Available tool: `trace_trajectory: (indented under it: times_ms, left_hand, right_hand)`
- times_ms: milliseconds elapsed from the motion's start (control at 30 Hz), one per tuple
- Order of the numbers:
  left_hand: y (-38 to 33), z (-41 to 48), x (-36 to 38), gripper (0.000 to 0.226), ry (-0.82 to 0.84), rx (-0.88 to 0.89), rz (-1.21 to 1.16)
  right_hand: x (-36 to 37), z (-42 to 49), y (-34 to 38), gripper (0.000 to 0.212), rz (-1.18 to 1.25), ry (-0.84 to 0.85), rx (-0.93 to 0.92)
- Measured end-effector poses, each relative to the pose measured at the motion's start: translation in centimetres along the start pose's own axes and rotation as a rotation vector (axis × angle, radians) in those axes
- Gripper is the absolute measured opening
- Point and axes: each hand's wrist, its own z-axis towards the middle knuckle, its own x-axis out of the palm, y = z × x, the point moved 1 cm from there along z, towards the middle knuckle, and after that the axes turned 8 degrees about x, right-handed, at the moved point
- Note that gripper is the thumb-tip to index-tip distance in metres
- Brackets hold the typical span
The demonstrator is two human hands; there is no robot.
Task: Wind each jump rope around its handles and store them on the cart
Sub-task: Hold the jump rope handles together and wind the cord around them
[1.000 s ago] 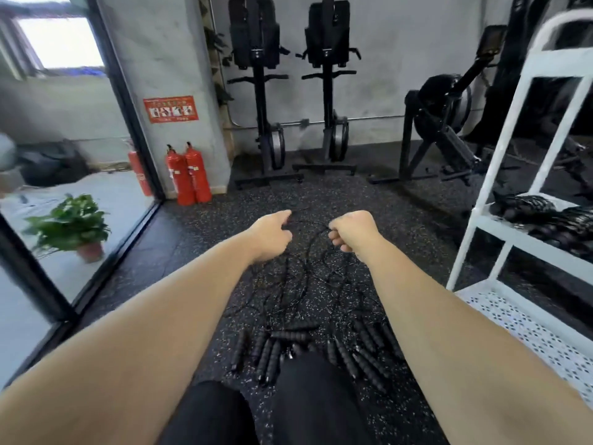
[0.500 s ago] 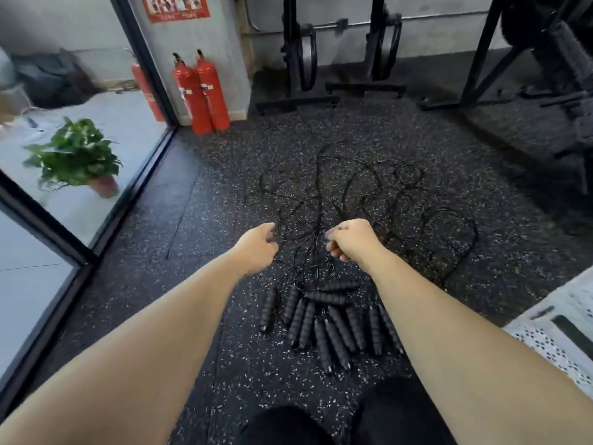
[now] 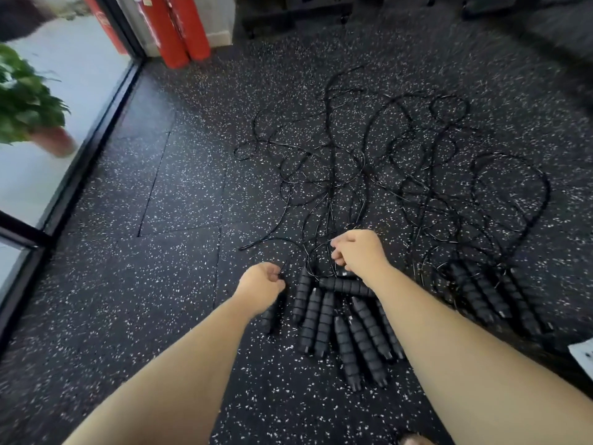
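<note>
Several black jump ropes lie on the speckled rubber floor, their thin cords (image 3: 340, 162) tangled in loops. One bunch of ribbed black handles (image 3: 340, 329) lies between my forearms, and a second bunch (image 3: 494, 300) lies to the right. My left hand (image 3: 261, 285) is down at the top of the leftmost handle (image 3: 272, 313), thumb and fingers pinching the cord where it joins. My right hand (image 3: 356, 253) hovers with curled fingers just above a crosswise handle (image 3: 345, 285); cords run under its fingertips, and I cannot see whether it holds one.
A white corner of the cart (image 3: 582, 354) shows at the right edge. Red fire extinguishers (image 3: 183, 30) stand at the back left beside a glass door frame (image 3: 96, 123). A potted plant (image 3: 25, 97) sits behind the glass. Bases of gym machines line the far wall.
My view has tipped down and closer to the floor. Both hands have dropped to the handles, and the left hand now meets the leftmost rope.
</note>
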Motion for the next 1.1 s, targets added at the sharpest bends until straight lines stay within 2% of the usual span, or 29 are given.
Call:
trace_trajectory:
  times_ms: [233, 333, 400, 667, 800, 967, 1100]
  left_hand:
    - [4.1, 6.1, 5.9, 0.042, 0.020, -0.094, 0.005]
    - [5.3, 7.5, 8.1, 0.025, 0.037, -0.140, 0.078]
    - [6.1, 8.0, 9.1, 0.027, 0.045, -0.150, 0.135]
    - [7.5, 7.5, 9.0, 0.028, -0.029, -0.158, 0.261]
    - [9.0, 6.2, 8.4, 0.037, -0.046, -0.193, 0.319]
    - [9.5, 6.1, 8.3, 0.042, -0.068, -0.143, 0.375]
    - [9.1, 6.2, 8.1, 0.071, -0.187, -0.117, 0.532]
  right_hand:
    - [2.5, 5.2, -3.6, 0.026, 0.095, -0.144, -0.008]
    - [3.2, 6.5, -4.8, 0.026, 0.098, -0.181, -0.002]
    - [3.8, 7.2, -5.4, 0.027, 0.105, -0.194, 0.016]
    - [4.8, 7.5, -6.1, 0.029, 0.111, -0.199, 0.021]
    - [4.4, 7.1, -5.9, 0.029, 0.108, -0.214, 0.003]
    - [4.7, 6.8, -5.8, 0.029, 0.096, -0.201, -0.009]
    - [4.8, 6.7, -5.7, 0.029, 0.077, -0.191, -0.014]
